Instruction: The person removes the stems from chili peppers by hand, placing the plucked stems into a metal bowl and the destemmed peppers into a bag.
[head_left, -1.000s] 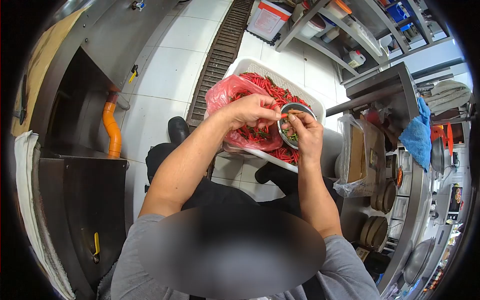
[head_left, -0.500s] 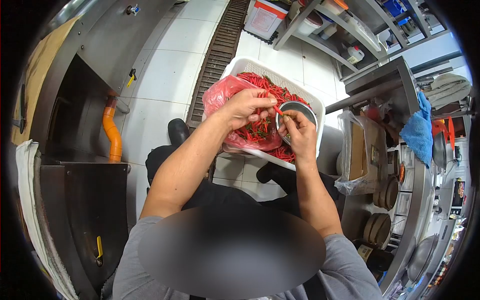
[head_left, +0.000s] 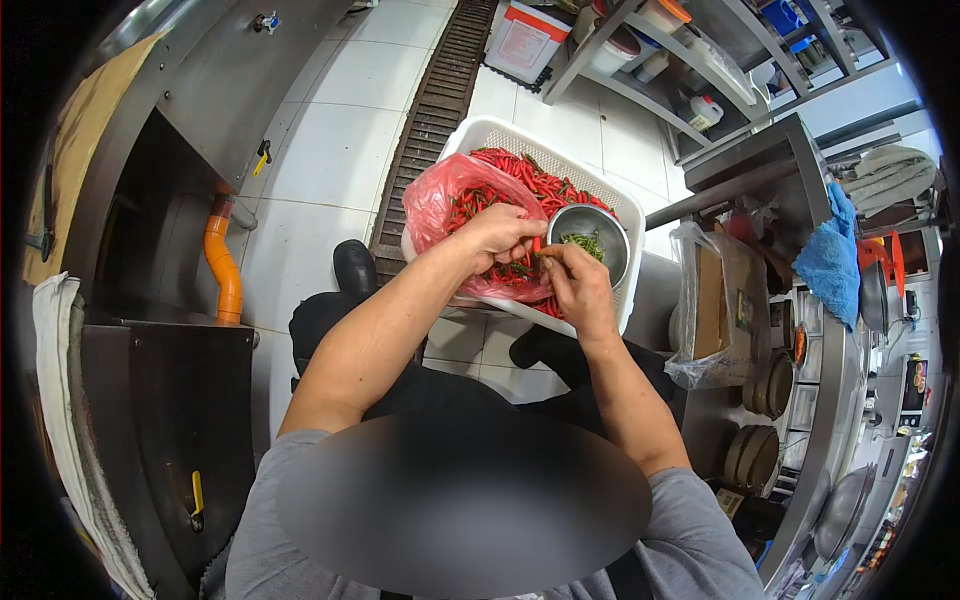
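Note:
My left hand (head_left: 497, 236) is closed, with a red chili pepper (head_left: 537, 243) pinched at its fingertips. At the lower end of that chili, the thumb and finger of my right hand (head_left: 582, 292) are pinched together; the stem itself is too small to make out. Just beyond my right hand a round metal bowl (head_left: 618, 262) holds green chili stems (head_left: 584, 243). Beneath my left hand, a pink plastic bag (head_left: 425, 205) lies opened around more red chilies. The bag and bowl both sit in a white plastic basket (head_left: 480, 125) among loose red chilies (head_left: 560, 185).
The basket stands on white floor tiles (head_left: 335, 125) between my legs, beside a drain grate (head_left: 428, 120). Steel units with an orange pipe (head_left: 222, 262) rise on the left. On the right are steel shelves, a plastic-wrapped box (head_left: 715, 305) and a blue cloth (head_left: 830, 260).
Both hands have shifted, the right one moving left and down away from the bowl. More of the bowl and its green stems now shows. The chili between the hands hangs more upright.

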